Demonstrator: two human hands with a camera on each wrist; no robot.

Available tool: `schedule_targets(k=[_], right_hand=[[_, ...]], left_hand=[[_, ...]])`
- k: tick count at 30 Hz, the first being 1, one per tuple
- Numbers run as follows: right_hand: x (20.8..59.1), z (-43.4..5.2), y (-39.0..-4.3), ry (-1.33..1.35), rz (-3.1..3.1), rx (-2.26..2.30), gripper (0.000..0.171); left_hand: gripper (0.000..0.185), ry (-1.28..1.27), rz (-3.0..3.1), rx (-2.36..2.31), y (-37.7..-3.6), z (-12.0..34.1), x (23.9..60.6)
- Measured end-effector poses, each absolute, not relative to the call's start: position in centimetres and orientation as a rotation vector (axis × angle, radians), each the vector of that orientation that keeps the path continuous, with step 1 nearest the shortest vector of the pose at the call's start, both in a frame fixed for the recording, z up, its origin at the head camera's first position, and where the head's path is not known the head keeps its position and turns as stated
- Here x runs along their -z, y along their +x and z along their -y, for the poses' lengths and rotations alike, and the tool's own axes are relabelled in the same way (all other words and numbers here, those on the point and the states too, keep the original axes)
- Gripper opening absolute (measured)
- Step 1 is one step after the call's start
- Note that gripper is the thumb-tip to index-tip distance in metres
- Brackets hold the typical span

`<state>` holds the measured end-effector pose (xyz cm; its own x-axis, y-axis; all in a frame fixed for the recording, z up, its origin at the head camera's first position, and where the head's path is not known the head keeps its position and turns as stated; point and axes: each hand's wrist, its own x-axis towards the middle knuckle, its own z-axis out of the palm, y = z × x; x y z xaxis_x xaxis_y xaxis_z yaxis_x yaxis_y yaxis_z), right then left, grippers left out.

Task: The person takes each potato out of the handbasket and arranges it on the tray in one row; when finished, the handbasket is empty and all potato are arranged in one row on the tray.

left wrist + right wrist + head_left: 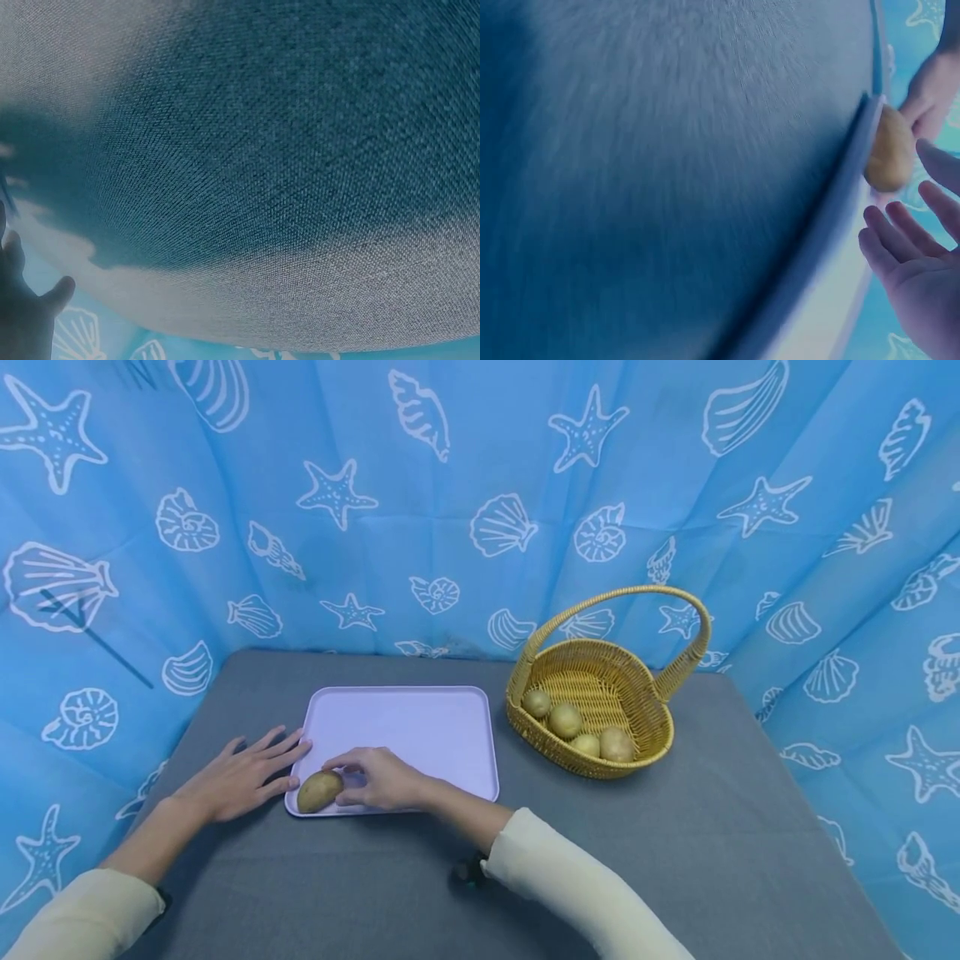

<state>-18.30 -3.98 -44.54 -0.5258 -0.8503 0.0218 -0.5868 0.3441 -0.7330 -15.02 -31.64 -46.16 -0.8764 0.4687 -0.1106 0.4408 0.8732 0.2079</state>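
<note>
The potato lies in the near left corner of the lilac tray. Your right hand rests just beside it, fingers loosely open, holding nothing. Your left hand lies flat on the grey table, fingertips touching the tray's edge.

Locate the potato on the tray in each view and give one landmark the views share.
Head: the potato lies at the tray's near left corner, between the left hand and the right hand.
Left wrist: not in it; only grey cloth and a bit of the hand show.
Right wrist: at the right edge, just past the tray's rim, beyond the fingers.
Shared landmark: the grey tablecloth.
</note>
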Motion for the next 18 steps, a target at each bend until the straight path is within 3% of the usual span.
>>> schedule_targets(k=[8, 18], right_hand=[[40.1, -1.8, -19.0, -1.313, -2.146, 0.930, 0.050], [36.4, -13.1, -20.4, -1.216, -2.259, 0.812, 0.055]], left_hand=[[0.066, 0.668, -2.864, -0.250, -14.9, 31.5, 46.1], [0.067, 0.660, -2.854, -0.252, -15.0, 31.4, 46.0]])
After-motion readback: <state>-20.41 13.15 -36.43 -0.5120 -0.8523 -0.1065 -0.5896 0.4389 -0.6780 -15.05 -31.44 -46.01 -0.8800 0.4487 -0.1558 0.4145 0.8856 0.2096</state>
